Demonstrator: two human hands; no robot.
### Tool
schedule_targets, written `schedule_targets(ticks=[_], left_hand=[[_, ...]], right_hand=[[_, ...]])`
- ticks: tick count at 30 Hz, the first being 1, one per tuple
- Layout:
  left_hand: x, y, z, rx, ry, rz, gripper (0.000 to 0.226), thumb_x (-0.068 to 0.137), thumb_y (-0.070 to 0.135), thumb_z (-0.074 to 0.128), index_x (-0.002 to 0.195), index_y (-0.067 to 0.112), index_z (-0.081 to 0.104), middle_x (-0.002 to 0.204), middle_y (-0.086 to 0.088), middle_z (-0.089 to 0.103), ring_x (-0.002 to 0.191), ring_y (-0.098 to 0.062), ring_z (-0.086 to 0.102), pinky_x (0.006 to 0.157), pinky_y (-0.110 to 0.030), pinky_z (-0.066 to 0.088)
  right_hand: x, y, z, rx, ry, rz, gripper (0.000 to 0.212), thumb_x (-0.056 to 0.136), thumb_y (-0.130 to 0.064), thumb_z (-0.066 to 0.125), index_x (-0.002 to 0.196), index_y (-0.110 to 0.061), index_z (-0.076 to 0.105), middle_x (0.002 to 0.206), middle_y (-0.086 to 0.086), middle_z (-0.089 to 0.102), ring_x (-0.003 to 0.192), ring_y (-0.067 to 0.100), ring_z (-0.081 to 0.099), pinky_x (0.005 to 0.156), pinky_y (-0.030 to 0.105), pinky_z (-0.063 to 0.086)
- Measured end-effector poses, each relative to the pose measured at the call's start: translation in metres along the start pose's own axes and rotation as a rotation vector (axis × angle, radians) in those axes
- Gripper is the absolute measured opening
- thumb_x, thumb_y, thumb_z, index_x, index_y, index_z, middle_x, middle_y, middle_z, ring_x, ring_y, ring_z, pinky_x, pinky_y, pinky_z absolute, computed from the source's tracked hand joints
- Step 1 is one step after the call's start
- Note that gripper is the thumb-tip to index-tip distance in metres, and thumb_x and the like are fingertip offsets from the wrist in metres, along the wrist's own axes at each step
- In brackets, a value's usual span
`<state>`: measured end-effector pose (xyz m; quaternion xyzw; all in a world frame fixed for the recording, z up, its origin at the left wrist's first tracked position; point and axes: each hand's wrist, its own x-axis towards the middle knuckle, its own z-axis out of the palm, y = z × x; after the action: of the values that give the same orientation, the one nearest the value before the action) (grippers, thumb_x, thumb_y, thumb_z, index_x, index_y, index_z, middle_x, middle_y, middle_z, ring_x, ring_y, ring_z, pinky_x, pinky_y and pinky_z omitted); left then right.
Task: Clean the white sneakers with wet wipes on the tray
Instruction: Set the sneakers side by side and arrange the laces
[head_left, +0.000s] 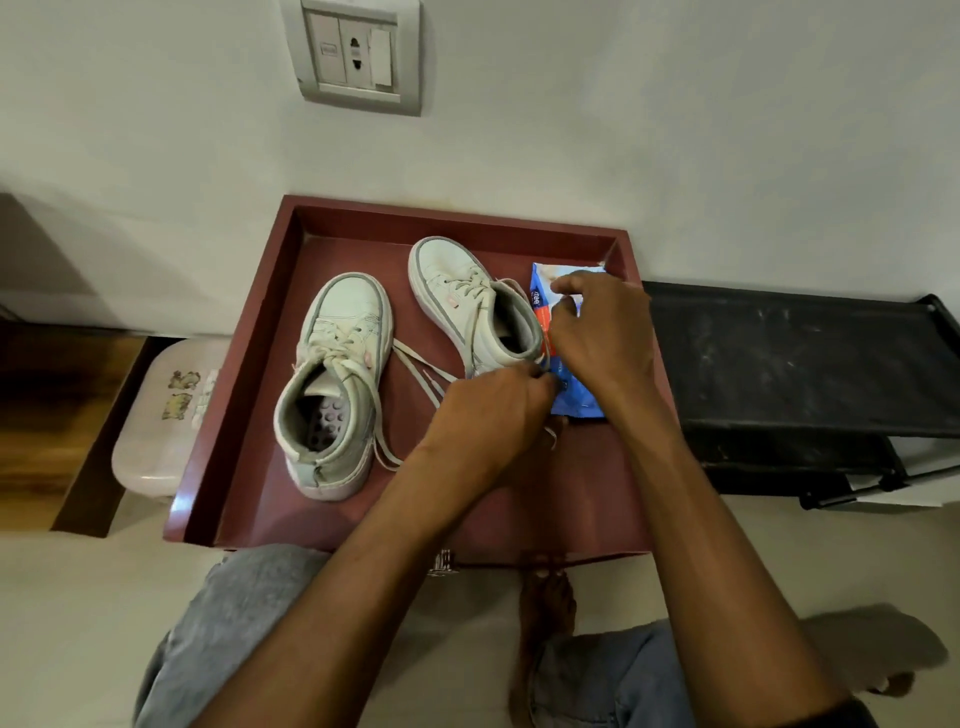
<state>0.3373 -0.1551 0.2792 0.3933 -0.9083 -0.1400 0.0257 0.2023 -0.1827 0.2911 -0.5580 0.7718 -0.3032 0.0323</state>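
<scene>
Blue-and-white plastic wet-wipe pack (579, 404): middle covered by right hand (602, 332), near-left corner by left hand (488, 410); print too small to read. Left fingertips' hold on pack: cannot tell. Black fabric rack (779, 364) cut off by right edge.

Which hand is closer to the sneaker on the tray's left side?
Left. The left hand is just right of that sneaker, at the near end of the wipes pack; the right hand holds the pack farther right, past the other sneaker.
</scene>
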Motion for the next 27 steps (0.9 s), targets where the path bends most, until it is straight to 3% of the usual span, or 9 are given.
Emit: schedule_targets(ticks=[6, 9, 13, 16, 22, 27], left_hand=[[-0.031, -0.035, -0.030, -0.117, 0.343, -0.035, 0.029, 0.089, 0.034, 0.050, 0.113, 0.027, 0.063, 0.105, 0.004, 0.072, 0.092, -0.026, 0.069, 0.066, -0.041, 0.055], [-0.045, -0.057, -0.040, -0.099, 0.537, -0.105, 0.030, 0.096, 0.037, 0.051, 0.119, 0.026, 0.066, 0.104, 0.006, 0.072, 0.088, -0.020, 0.069, 0.063, -0.039, 0.056], [-0.067, -0.094, -0.057, -0.076, 0.706, -0.424, 0.023, 0.099, 0.036, 0.052, 0.107, 0.022, 0.069, 0.098, 0.001, 0.071, 0.077, -0.017, 0.060, 0.056, -0.026, 0.042], [-0.077, -0.127, -0.052, -0.071, 0.599, -0.604, 0.035, 0.099, 0.047, 0.046, 0.102, 0.021, 0.070, 0.094, -0.001, 0.070, 0.080, -0.026, 0.064, 0.063, -0.034, 0.050], [-0.084, -0.151, -0.044, -0.205, 0.356, -0.612, 0.047, 0.099, 0.064, 0.035, 0.096, 0.027, 0.064, 0.087, 0.003, 0.063, 0.077, -0.022, 0.061, 0.068, -0.038, 0.052], [-0.080, -0.142, -0.045, -0.254, 0.246, -0.621, 0.049, 0.096, 0.062, 0.044, 0.099, 0.020, 0.071, 0.092, -0.002, 0.069, 0.079, -0.024, 0.065, 0.071, -0.037, 0.056]], right_hand=[[-0.032, -0.045, -0.009, 0.168, 0.159, -0.102, 0.023, 0.090, -0.013, 0.057, 0.108, -0.011, 0.072, 0.108, 0.002, 0.072, 0.103, 0.018, 0.064, 0.091, 0.019, 0.040], [-0.038, -0.059, -0.001, 0.186, 0.178, -0.133, 0.020, 0.089, -0.012, 0.057, 0.104, -0.011, 0.071, 0.104, 0.002, 0.072, 0.100, 0.022, 0.063, 0.091, 0.032, 0.048], [-0.036, -0.081, 0.020, 0.190, 0.053, -0.145, 0.023, 0.089, -0.016, 0.057, 0.106, -0.012, 0.071, 0.108, 0.005, 0.071, 0.103, 0.026, 0.063, 0.091, 0.037, 0.047], [-0.033, -0.096, 0.030, 0.115, -0.056, -0.247, 0.021, 0.090, -0.023, 0.058, 0.097, -0.013, 0.074, 0.098, 0.005, 0.073, 0.090, 0.025, 0.065, 0.083, 0.033, 0.043], [-0.036, -0.110, 0.047, 0.156, -0.323, -0.257, 0.028, 0.093, -0.046, 0.058, 0.088, -0.020, 0.069, 0.086, -0.007, 0.067, 0.077, 0.009, 0.061, 0.071, 0.035, 0.053], [-0.050, -0.110, 0.041, 0.178, -0.435, -0.187, 0.023, 0.093, -0.040, 0.061, 0.102, -0.021, 0.071, 0.094, -0.010, 0.071, 0.083, 0.004, 0.063, 0.080, 0.031, 0.055]])
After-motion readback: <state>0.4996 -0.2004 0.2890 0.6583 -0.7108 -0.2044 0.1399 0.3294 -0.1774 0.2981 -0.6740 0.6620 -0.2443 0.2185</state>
